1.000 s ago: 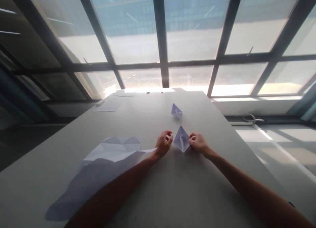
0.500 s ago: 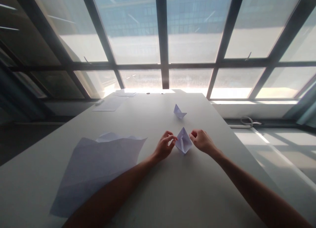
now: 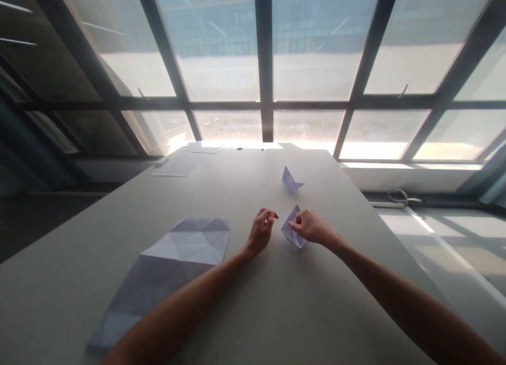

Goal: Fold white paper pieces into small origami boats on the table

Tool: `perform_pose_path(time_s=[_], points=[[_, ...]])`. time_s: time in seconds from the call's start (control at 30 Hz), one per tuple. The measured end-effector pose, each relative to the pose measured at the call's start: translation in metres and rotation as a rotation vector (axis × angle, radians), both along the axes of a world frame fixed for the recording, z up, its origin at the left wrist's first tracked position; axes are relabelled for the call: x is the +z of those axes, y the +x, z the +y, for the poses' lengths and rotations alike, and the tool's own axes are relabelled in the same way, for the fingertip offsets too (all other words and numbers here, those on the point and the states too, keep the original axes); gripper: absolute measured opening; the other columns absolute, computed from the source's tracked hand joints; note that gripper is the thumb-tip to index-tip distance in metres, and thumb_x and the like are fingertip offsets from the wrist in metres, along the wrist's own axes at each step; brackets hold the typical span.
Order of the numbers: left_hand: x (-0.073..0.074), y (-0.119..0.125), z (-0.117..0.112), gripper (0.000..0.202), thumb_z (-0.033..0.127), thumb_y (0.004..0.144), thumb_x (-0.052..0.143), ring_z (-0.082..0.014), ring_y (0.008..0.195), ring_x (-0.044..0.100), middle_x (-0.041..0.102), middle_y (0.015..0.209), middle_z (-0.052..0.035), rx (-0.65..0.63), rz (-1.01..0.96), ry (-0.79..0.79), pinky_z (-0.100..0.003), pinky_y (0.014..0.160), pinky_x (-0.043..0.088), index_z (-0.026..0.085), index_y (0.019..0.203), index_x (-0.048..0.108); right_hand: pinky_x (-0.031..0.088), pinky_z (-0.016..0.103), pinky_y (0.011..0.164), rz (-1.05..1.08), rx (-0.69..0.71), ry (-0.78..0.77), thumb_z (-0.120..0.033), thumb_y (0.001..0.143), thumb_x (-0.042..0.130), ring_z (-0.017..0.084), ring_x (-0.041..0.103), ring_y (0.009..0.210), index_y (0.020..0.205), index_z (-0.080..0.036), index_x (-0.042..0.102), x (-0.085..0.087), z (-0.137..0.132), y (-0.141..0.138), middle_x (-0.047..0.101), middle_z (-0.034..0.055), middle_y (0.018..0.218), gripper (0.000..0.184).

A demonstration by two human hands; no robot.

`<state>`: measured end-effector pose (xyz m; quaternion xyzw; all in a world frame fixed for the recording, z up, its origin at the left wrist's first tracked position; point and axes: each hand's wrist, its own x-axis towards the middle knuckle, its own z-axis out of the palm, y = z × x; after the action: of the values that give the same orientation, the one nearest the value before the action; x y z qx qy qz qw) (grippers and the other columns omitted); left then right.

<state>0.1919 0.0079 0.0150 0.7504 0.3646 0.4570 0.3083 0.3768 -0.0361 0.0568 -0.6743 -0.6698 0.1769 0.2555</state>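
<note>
My right hand (image 3: 313,226) is closed, its thumb and curled fingers pinching the near paper boat (image 3: 291,232), which is folded from white paper. The hand covers part of the boat's upper right side. Just left of the boat, apart from it, my left hand (image 3: 261,232) hangs loosely curled with nothing in it and a small gap by the thumb. A second folded paper boat (image 3: 291,181) stands a little farther back on the table. On the left lies a large creased sheet of paper (image 3: 169,272), partly hidden by my left forearm.
The white table (image 3: 237,191) stretches toward tall framed windows (image 3: 221,54). Flat paper sheets (image 3: 177,165) lie at its far left. A coiled cable (image 3: 398,196) is by the wall beyond the table's right edge.
My left hand has drawn away from the near boat. My right hand has moved left onto it, and the boat has turned slightly. The creased sheet has shifted shape, showing its folds.
</note>
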Motion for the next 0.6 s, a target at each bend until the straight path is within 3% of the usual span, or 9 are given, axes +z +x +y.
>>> perform_pose_path(time_s=[0.1, 0.17, 0.27, 0.4, 0.5, 0.6], points=[[-0.007, -0.005, 0.006, 0.023, 0.030, 0.095, 0.045, -0.0158, 0.077, 0.055, 0.057, 0.091, -0.0038, 0.009, 0.032, 0.004, -0.026, 0.067, 0.044, 0.018, 0.084, 0.062, 0.029, 0.026, 0.050, -0.009, 0.012, -0.019, -0.043, 0.080, 0.063, 0.013, 0.047, 0.049, 0.053, -0.019, 0.061, 0.008, 0.017, 0.005, 0.056, 0.0009, 0.051, 0.036], [-0.012, -0.008, 0.008, 0.015, 0.032, 0.091, 0.053, -0.0141, 0.071, 0.055, 0.058, 0.088, -0.0018, 0.020, 0.068, -0.019, -0.025, 0.064, 0.043, 0.018, 0.090, 0.060, 0.033, 0.025, 0.054, -0.053, -0.075, 0.058, -0.042, 0.085, 0.057, 0.014, 0.053, 0.057, 0.065, -0.018, 0.066, 0.018, 0.039, 0.013, 0.062, 0.0023, 0.060, 0.032], [-0.018, -0.010, 0.011, 0.023, 0.035, 0.086, 0.059, -0.0126, 0.061, 0.053, 0.058, 0.074, 0.0036, -0.010, 0.127, -0.080, -0.023, 0.060, 0.041, 0.019, 0.103, 0.055, 0.036, 0.025, 0.061, -0.142, -0.237, 0.110, -0.037, 0.086, 0.057, 0.016, 0.058, 0.069, 0.080, -0.018, 0.069, 0.034, 0.080, 0.028, 0.069, 0.0066, 0.075, 0.022], [-0.018, -0.012, 0.017, 0.027, 0.030, 0.085, 0.058, -0.0111, 0.053, 0.050, 0.055, 0.061, 0.0085, -0.086, 0.191, -0.119, -0.022, 0.056, 0.036, 0.020, 0.108, 0.051, 0.035, 0.026, 0.062, -0.173, -0.259, 0.107, -0.028, 0.087, 0.053, 0.018, 0.059, 0.073, 0.082, -0.017, 0.069, 0.048, 0.119, 0.030, 0.069, 0.0104, 0.080, 0.020], [-0.018, -0.013, 0.024, 0.028, 0.025, 0.082, 0.058, -0.0101, 0.051, 0.048, 0.055, 0.060, 0.0094, -0.112, 0.193, -0.141, -0.021, 0.054, 0.033, 0.020, 0.108, 0.051, 0.035, 0.025, 0.061, -0.190, -0.176, 0.114, -0.031, 0.087, 0.052, 0.016, 0.057, 0.068, 0.077, -0.019, 0.067, 0.046, 0.116, 0.012, 0.067, 0.0066, 0.073, 0.021], [-0.022, -0.014, 0.031, 0.027, 0.020, 0.079, 0.056, -0.0096, 0.051, 0.047, 0.054, 0.060, 0.0098, -0.109, 0.178, -0.136, -0.020, 0.054, 0.033, 0.020, 0.107, 0.052, 0.032, 0.024, 0.057, -0.214, -0.053, 0.082, -0.038, 0.086, 0.056, 0.014, 0.053, 0.060, 0.067, -0.020, 0.064, 0.033, 0.092, -0.009, 0.064, 0.0037, 0.063, 0.027]])
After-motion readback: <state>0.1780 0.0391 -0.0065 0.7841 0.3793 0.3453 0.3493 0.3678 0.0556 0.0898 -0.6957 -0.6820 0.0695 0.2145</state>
